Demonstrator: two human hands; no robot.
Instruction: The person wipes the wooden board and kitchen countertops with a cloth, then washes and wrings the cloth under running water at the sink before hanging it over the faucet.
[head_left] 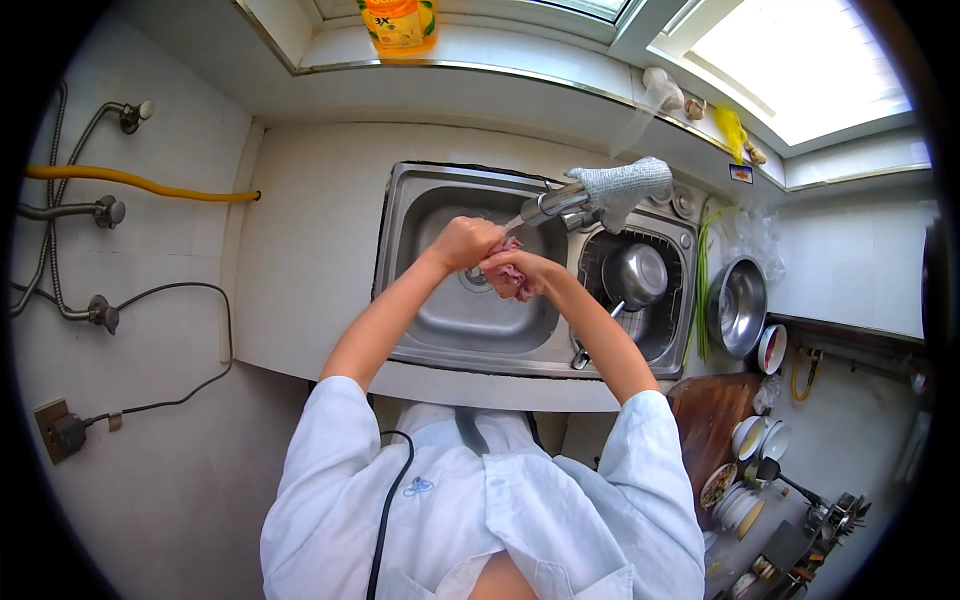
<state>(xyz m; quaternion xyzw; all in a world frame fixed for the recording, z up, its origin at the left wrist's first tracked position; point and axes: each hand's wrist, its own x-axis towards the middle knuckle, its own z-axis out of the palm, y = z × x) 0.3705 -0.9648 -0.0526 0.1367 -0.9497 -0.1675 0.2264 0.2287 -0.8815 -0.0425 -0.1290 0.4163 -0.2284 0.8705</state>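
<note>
Over the large left basin of the steel sink (pixel 480 338), my left hand (pixel 466 243) is closed near the faucet's outlet, at the upper left end of a crumpled pink cloth (pixel 514 288). My right hand (pixel 517 268) has its fingers wrapped round the same cloth, just below and to the right. The two hands are close together. The chrome faucet (pixel 545 207) reaches over the basin from the right, with a grey mesh cloth (pixel 628 182) draped over its body. Part of the drain shows beneath the hands.
A steel pot (pixel 634 276) sits in the right basin. Farther right are green stalks (pixel 701 290), a metal bowl (pixel 737 306), and a wooden board (pixel 712 420) with dishes beside it. An orange bottle (pixel 400 25) stands on the back ledge.
</note>
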